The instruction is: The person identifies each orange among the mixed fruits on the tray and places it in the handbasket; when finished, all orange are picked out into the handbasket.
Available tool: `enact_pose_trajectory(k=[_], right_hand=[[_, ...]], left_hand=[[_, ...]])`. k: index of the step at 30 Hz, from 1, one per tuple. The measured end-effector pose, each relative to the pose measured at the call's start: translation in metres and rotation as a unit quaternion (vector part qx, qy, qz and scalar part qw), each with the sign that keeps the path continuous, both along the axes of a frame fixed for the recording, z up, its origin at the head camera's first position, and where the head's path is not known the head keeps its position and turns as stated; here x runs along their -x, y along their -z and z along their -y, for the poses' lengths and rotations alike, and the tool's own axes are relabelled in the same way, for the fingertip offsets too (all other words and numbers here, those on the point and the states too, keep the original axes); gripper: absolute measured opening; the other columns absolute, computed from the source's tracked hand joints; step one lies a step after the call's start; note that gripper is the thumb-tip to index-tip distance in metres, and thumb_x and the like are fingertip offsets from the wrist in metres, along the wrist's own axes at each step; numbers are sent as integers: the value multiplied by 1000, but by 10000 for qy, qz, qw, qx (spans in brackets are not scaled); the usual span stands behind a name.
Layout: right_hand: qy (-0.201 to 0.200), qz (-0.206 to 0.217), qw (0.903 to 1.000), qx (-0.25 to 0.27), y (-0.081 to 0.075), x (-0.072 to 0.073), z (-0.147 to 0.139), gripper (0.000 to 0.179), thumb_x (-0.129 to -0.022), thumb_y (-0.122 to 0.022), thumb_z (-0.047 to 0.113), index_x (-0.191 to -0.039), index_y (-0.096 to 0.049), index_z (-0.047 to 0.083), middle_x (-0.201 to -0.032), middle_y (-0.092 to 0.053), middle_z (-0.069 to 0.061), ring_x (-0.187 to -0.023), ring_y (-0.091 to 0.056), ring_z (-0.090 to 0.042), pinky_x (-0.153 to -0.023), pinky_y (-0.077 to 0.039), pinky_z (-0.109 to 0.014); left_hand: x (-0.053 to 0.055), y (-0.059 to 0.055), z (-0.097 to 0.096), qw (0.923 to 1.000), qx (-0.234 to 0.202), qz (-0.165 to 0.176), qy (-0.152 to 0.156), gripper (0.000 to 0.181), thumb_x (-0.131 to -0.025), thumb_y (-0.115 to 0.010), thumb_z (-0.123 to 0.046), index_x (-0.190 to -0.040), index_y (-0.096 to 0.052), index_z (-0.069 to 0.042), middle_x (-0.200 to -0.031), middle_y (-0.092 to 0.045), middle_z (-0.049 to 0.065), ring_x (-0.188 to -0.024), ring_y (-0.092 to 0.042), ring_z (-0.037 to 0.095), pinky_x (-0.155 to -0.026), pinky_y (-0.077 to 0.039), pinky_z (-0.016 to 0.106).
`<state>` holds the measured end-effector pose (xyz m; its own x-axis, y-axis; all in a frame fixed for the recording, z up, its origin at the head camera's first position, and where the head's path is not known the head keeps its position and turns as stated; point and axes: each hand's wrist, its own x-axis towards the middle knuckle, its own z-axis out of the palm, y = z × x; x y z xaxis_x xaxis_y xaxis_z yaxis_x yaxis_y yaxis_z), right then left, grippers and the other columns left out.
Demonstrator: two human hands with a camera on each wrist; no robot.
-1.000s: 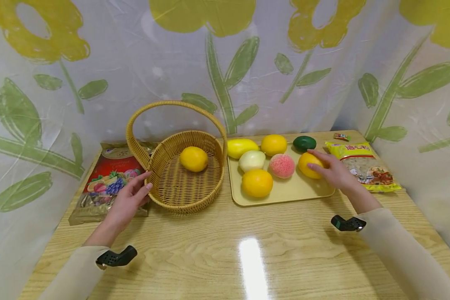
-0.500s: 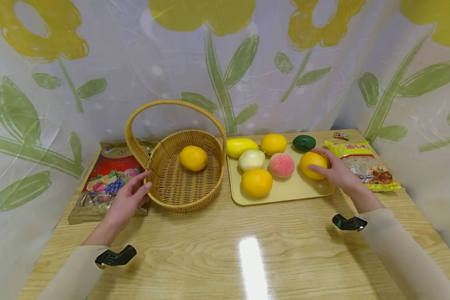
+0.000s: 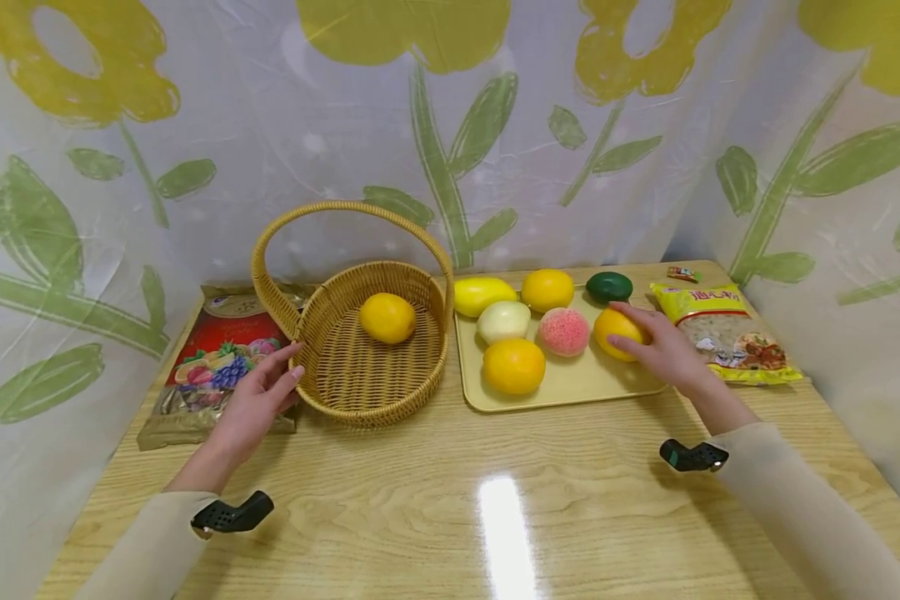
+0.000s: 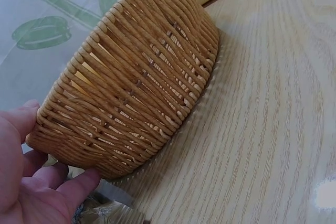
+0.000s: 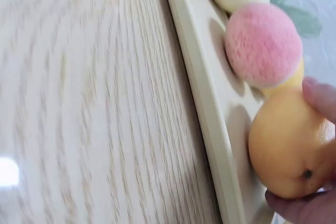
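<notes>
My right hand (image 3: pixel 663 346) grips an orange (image 3: pixel 617 335) at the right end of the beige tray (image 3: pixel 570 392). In the right wrist view thumb and fingers lie on opposite sides of the orange (image 5: pixel 289 140), its dark stem spot showing. Beside it on the tray sits a pink peach (image 3: pixel 564 332). At the left, my left hand (image 3: pixel 251 404) holds the side of a wicker basket (image 3: pixel 375 412) with a tall handle. The left wrist view has the thumb at the basket's rim and the fingers against its outer wall (image 4: pixel 126 93). One yellow-orange fruit (image 3: pixel 387 318) lies inside the basket.
Also on the tray are a long yellow fruit (image 3: pixel 484 297), a pale fruit (image 3: pixel 504 322), two orange-yellow fruits (image 3: pixel 514 367) and a dark green fruit (image 3: pixel 609 287). A red-gold bag (image 3: pixel 225 358) lies left, a yellow pasta bag (image 3: pixel 727 333) right, with a small wrapped candy (image 3: pixel 682 273) behind.
The right hand and its orange shifted slightly right, then back left, closer to the peach. The left hand and the basket hold their place.
</notes>
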<state>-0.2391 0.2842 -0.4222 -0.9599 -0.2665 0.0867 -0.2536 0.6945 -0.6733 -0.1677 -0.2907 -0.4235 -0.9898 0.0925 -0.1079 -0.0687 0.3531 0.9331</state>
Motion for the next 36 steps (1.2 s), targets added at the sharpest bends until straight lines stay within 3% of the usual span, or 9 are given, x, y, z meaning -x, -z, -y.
enact_pose_trajectory(k=[5, 12, 20, 23, 28, 36], right_hand=[[245, -67, 9995, 178, -7, -5, 6, 58, -97, -62, 31, -148, -44, 8, -142, -41, -29, -126, -36, -49, -98, -35, -62], [339, -254, 9982, 414, -34, -15, 23, 53, -98, -60, 33, -147, -47, 15, -132, -43, -28, -118, -39, -44, -87, -41, -50], [333, 184, 9969, 682, -68, -35, 52, 55, -96, -61, 43, -147, -47, 27, -127, -45, -19, -110, -41, -33, -85, -42, -42], [183, 280, 9960, 831, -73, -41, 61, 54, -96, -61, 41, -147, -47, 27, -130, -45, -16, -111, -41, -30, -88, -41, -40], [-334, 90, 9939, 1044, -77, -46, 73, 52, -98, -62, 29, -147, -48, 20, -143, -46, -12, -122, -42, -27, -101, -40, -42], [-388, 348, 9923, 1127, -84, -62, 87, 51, -97, -62, 37, -145, -50, 27, -150, -41, -8, -134, -38, -29, -107, -36, -52]], left_hand=[[0, 0, -1, 10000, -21, -16, 30, 63, -103, -47, -40, -157, -24, -16, -157, -25, 17, -140, -33, 37, -102, -38, 47], [-1, 0, 0, 10000, -59, 0, 13, 63, -103, -46, -40, -157, -24, -16, -158, -23, 17, -140, -32, 37, -103, -38, 46], [-1, 0, 0, 10000, -59, -7, -6, 63, -103, -46, -41, -157, -25, -17, -158, -25, 16, -140, -33, 36, -103, -38, 46], [0, 0, 0, 10000, -50, -26, -26, 63, -103, -47, -40, -156, -25, -16, -158, -24, 16, -141, -32, 36, -102, -38, 46], [0, 1, 0, 10000, -67, -8, -47, 62, -103, -47, -40, -156, -25, -16, -158, -25, 16, -140, -32, 37, -102, -38, 46], [-1, 1, 1, 10000, -15, -15, -28, 63, -102, -47, -41, -156, -26, -16, -156, -27, 17, -140, -33, 37, -102, -39, 47]])
